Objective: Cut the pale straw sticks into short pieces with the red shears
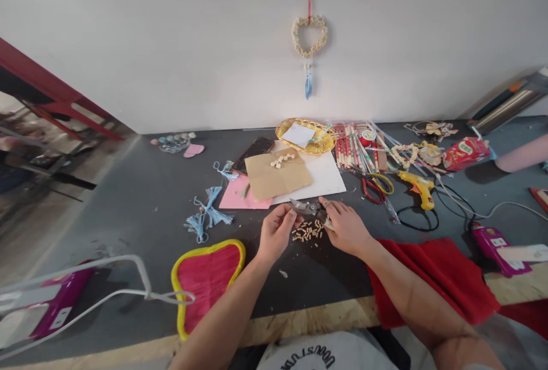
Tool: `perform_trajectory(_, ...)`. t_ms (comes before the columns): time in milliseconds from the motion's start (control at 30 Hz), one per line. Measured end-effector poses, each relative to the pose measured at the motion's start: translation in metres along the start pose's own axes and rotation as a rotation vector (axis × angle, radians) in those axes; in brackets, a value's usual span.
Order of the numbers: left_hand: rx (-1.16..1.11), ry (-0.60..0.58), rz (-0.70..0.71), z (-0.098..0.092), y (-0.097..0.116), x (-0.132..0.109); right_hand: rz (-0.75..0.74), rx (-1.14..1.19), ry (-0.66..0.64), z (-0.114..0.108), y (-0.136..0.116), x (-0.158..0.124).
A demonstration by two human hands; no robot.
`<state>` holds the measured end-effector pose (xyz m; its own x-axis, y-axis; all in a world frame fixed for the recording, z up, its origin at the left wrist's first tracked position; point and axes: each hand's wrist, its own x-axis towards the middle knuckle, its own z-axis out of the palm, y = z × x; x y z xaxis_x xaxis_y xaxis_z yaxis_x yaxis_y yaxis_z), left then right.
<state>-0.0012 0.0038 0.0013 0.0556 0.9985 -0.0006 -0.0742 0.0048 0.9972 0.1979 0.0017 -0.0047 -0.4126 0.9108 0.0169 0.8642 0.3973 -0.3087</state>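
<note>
Above short pale pieces (307, 233) on the dark table (141, 198), your right hand (346, 226) grips the shears (305, 208).
Your left hand (277, 232) has its fingertips pressed together beside the blades, perhaps on something too small to make out; keep them clear of the edge.

Head-worn view, forward and down

Right grip (346, 224) holds shears (314, 210) above small tan pieces (307, 234); left grip (276, 232) near blades (300, 206), perhaps pinching something.
</note>
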Motion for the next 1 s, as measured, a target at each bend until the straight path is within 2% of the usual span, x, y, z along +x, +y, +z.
perform_trajectory(233,-0.065,-0.034,-0.018,0.000,-0.004,-0.002,-0.016,0.034,0.029,0.003,0.001,0.000)
perform_trajectory(500,0.001,-0.042,0.001,0.001,0.000,0.000,0.007,0.001,-0.062,-0.004,0.002,0.000)
perform_trajectory(667,0.028,-0.044,0.001,0.001,0.001,0.000,-0.015,-0.023,-0.067,-0.006,0.003,0.000)
perform_trajectory(867,-0.078,-0.066,-0.033,-0.001,-0.008,-0.001,-0.075,-0.009,-0.058,-0.010,0.005,-0.001)
perform_trajectory(1000,-0.227,-0.080,-0.110,0.001,-0.009,-0.002,-0.080,-0.008,-0.055,-0.010,0.005,-0.002)
